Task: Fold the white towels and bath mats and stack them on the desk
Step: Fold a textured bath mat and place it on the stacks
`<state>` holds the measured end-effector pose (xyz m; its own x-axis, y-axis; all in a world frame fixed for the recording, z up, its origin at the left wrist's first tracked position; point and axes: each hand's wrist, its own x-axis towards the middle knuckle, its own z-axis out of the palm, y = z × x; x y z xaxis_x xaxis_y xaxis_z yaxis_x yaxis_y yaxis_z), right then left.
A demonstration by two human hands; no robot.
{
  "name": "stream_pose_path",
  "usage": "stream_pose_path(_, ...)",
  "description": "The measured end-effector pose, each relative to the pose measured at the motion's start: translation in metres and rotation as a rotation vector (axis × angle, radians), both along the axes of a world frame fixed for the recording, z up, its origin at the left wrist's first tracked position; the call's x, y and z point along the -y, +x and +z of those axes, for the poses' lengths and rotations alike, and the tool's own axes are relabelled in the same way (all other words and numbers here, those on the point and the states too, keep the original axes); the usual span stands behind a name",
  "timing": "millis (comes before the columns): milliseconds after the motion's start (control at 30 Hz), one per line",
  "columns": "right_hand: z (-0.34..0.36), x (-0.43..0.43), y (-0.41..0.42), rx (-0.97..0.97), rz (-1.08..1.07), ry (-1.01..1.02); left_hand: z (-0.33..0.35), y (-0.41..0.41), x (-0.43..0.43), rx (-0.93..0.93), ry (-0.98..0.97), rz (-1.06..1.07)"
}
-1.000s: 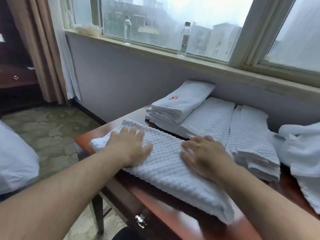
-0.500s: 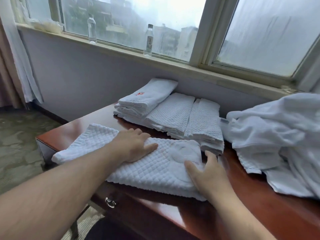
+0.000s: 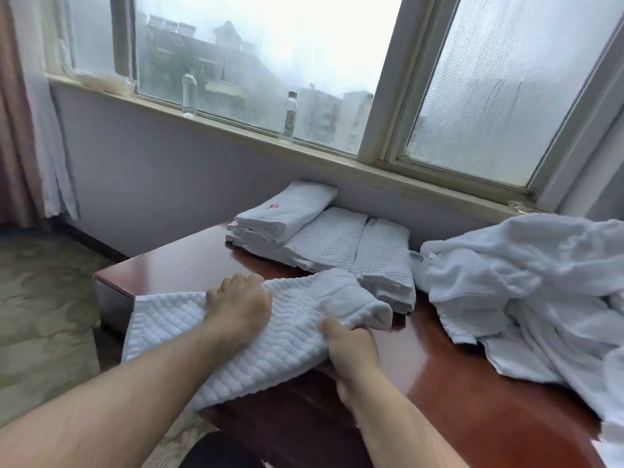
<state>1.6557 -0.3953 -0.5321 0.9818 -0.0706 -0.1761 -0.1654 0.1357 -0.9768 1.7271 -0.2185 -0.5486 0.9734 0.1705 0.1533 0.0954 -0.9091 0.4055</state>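
Glossy red-brown desk (image 3: 456, 383) below a window, its left corner over patterned carpet (image 3: 44, 315). A quilted white bath mat (image 3: 290, 336) lies across the near-left edge. The left hand (image 3: 240, 307) clenches its far edge, and the right hand (image 3: 351, 347) grasps its lifted right end. Folded towels (image 3: 304, 231) sit against the wall, with a rumpled white heap (image 3: 526, 285) at right. Two bottles (image 3: 189, 94) stand on the sill (image 3: 405, 177).

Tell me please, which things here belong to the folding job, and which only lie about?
Job:
- mat, gripped by left hand and right hand
- folded stack
- unfolded pile
- desk

Lying about:
- bottles on the sill
- curtain
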Motion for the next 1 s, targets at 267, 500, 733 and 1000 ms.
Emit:
stream_pose_path(267, 0.049, 0.024, 0.013, 0.381, -0.130, -0.154, 0.010, -0.004, -0.033, -0.033, -0.201, -0.312)
stream_pose_path(500, 0.052, 0.047, 0.041, 0.195, 0.196, 0.092, 0.024, 0.004, 0.005, 0.232, -0.608, -0.244)
stream_pose_path(733, 0.055, 0.056, 0.106, 0.152, 0.049, 0.101, 0.017, 0.025, -0.009, -0.284, -1.107, -0.538)
stream_pose_path(1000, 0.115, 0.075, 0.210, 0.237, -0.016, 0.119, 0.060, 0.106, 0.006, -0.347, -1.267, -0.628)
